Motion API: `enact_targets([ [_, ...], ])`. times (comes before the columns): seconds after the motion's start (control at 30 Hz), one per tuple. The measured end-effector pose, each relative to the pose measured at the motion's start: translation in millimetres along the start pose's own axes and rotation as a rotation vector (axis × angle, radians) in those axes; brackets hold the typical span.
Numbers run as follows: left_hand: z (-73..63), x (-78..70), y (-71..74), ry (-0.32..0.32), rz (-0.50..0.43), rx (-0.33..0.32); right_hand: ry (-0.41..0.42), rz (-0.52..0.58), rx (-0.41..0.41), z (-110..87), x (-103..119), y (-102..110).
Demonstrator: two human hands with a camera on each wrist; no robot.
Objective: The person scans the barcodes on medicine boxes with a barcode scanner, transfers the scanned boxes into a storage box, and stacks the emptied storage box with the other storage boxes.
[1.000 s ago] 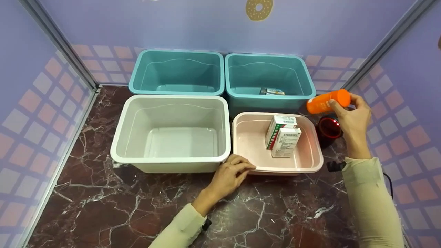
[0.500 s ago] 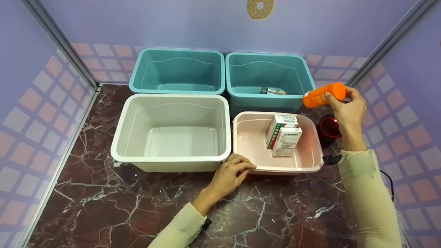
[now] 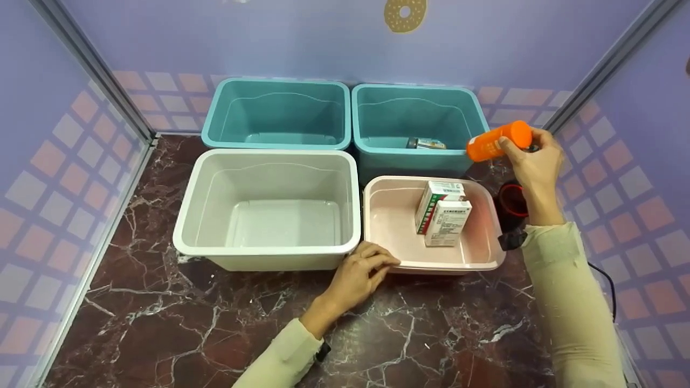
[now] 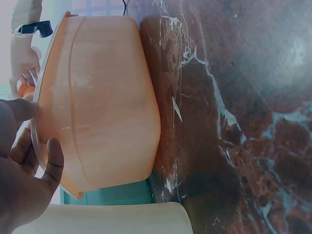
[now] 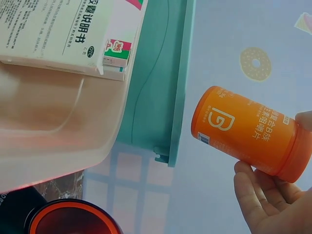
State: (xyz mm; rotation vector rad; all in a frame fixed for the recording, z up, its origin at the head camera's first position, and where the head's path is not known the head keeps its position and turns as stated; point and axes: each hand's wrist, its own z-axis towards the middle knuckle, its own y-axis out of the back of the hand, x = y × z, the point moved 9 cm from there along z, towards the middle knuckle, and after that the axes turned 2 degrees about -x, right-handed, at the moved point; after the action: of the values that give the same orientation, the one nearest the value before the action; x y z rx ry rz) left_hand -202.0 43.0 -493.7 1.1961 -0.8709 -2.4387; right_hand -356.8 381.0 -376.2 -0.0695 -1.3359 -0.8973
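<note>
My right hand (image 3: 540, 167) holds an orange plastic bottle (image 3: 488, 144) by its cap end, tilted, close to the front right corner of the right teal bin (image 3: 415, 160). In the right wrist view the bottle's printed label (image 5: 229, 124) faces the camera. Low at the front, my left hand (image 3: 356, 275) grips the front left rim of the pink bin (image 3: 447, 265), its thumb (image 4: 54, 158) on the outer wall in the left wrist view. Inside that bin stand a white printed box (image 3: 448, 223) and a green, red and white box (image 3: 427, 207).
A dark jar with a red rim (image 3: 512, 200) stands right of the pink bin. To the left are a white bin (image 3: 267, 250) and another teal bin (image 3: 277, 144). A small container (image 3: 427, 143) lies inside the right teal bin. Patterned walls enclose the marble surface (image 3: 226, 334).
My right hand has carried the orange bottle left and slightly towards the back, nearer to the right teal bin. The left hand stays on the pink bin's rim.
</note>
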Motion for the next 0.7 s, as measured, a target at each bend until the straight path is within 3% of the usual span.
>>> enact_targets([
  [0.3,0.5,-0.4,-0.3,-0.004,-0.007,0.003,-0.004,-0.039,0.008,5.0,0,-10],
  [0.7,0.8,1.3,-1.2,0.0,-0.011,0.003,0.007,-0.002,0.011,12.5,5,-20],
])
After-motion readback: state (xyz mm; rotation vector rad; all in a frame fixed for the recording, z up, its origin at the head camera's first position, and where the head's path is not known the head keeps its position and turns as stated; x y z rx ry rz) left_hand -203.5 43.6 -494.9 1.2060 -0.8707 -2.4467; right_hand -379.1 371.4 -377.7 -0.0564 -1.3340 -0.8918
